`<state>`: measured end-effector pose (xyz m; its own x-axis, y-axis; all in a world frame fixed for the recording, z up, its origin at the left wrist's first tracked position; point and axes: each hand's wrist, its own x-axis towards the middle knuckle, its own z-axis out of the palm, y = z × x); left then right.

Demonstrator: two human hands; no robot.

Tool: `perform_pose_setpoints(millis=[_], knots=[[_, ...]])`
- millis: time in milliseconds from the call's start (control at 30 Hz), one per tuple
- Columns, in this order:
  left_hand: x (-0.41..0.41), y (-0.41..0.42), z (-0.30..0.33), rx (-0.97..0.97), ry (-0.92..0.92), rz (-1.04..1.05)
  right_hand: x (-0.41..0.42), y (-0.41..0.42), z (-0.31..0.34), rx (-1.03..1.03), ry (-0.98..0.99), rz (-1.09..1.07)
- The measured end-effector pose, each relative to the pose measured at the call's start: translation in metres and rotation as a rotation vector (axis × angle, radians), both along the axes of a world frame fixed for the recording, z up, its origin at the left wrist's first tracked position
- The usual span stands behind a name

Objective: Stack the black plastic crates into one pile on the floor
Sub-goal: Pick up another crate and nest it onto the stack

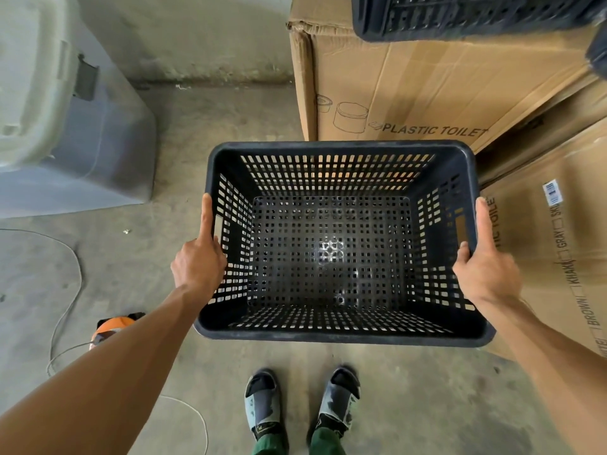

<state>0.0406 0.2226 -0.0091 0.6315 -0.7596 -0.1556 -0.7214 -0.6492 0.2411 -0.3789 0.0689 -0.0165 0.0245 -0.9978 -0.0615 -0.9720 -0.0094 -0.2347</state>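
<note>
Hands gripped a black plastic crate (341,244) by its two short sides: the left hand (198,261) was closed on the left wall with its forefinger laid along the rim, and the right hand (487,267) was closed on the right wall in the same way. The crate was upright and empty, its mouth facing the camera, held above the concrete floor (197,133) in front of the person's sandalled feet (302,402). Just behind the crate stood a cardboard box (410,87) printed PLASTIC TOILET, with another black crate (466,14) resting on its top. To the crate's right lay a second cardboard box (558,244), and well to its left a grey plastic bin (75,126).
</note>
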Motion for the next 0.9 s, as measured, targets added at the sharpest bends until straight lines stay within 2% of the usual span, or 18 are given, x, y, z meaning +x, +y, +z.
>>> perform_pose_setpoints(millis=[300,900], knots=[[-0.002,0.01,0.002,-0.007,0.079,-0.006,-0.001,0.006,0.011,0.086,0.01,0.008],[-0.007,0.006,0.003,0.008,0.096,-0.041,-0.007,0.014,-0.001,-0.002,0.122,-0.131]])
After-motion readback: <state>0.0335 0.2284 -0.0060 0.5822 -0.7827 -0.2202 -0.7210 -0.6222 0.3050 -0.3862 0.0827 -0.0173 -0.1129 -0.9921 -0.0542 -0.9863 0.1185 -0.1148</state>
